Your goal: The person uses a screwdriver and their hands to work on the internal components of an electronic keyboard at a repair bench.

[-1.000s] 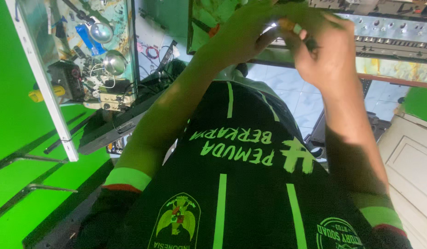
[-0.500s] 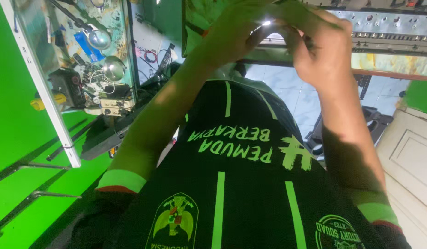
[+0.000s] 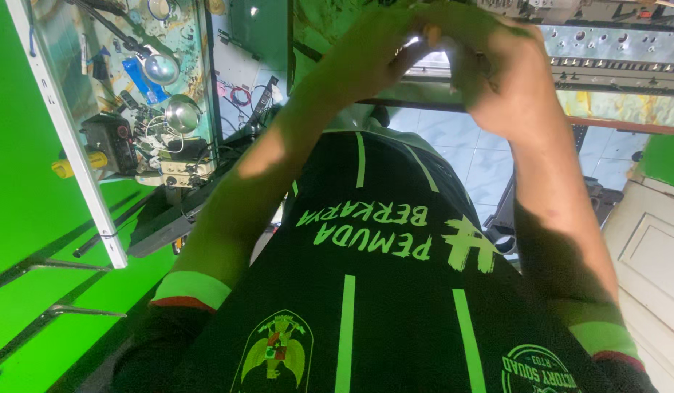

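Pinching a small bright object (image 3: pixel 415 45), too blurred to identify | left hand (image 3: pixel 373 51) and right hand (image 3: pixel 501 80) fingertips meet on it | grey metal panel (image 3: pixel 613 69) just beyond.

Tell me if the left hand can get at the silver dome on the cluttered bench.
Probably yes: the left hand is up against the right hand, but nothing stands between its arm and the silver dome, which lies open on that side.
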